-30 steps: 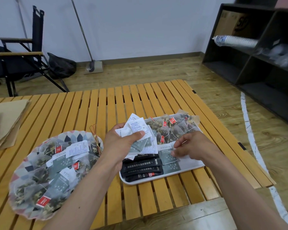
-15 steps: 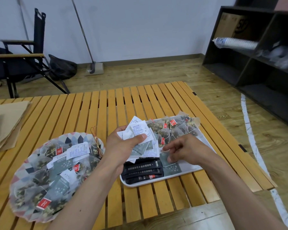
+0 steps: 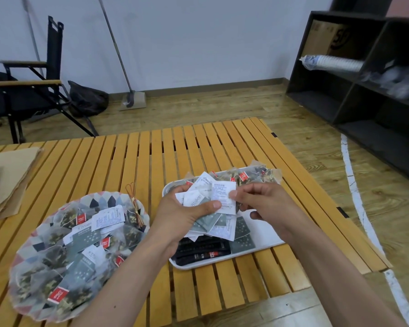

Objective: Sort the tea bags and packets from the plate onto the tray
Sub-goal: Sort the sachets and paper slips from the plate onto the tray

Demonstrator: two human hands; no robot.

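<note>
My left hand grips a fanned bunch of white and grey-green packets above the white tray. My right hand pinches the right edge of the top white packet in that bunch. On the tray lie black stick packets at the front, grey-green packets in the middle and mesh tea bags with red tags at the back. The patterned plate at the left holds a heap of mesh tea bags, white packets and grey-green packets.
Both stand on a slatted wooden table. Brown paper bags lie at its left edge. Behind are a folding chair, a broom and, at the right, a dark shelf unit.
My right hand rose from the grey-green packets on the tray to the bunch in my left hand and took hold of a white packet. The left hand stayed roughly in place.
</note>
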